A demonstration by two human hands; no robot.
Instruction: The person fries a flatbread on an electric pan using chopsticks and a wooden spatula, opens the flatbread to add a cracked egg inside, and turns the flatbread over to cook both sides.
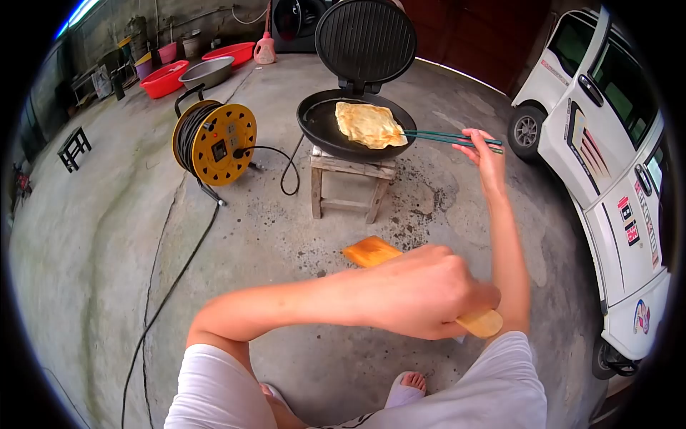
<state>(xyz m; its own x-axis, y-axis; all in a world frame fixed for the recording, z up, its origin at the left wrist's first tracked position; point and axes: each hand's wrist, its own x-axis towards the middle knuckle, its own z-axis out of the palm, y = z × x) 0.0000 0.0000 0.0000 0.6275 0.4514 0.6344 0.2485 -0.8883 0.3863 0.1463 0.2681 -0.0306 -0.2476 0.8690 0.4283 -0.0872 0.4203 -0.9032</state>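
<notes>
Left hand (436,293) curled tight round a wooden spatula (371,251), close in; farther out, the right hand (483,151) pinches green chopsticks (444,136), tips at the flatbread (368,125), which reaches the near-right rim of the black pan (319,119) atop a wooden stool (350,165).

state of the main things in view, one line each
griddle: open, lid raised
chopsticks: held in the right hand
flatbread: browned in patches, edge at chopsticks' tips
spatula: held in the left hand
cable reel: upright, plug inserted
wooden stool: upright, under the griddle
small black stool: upright
</notes>
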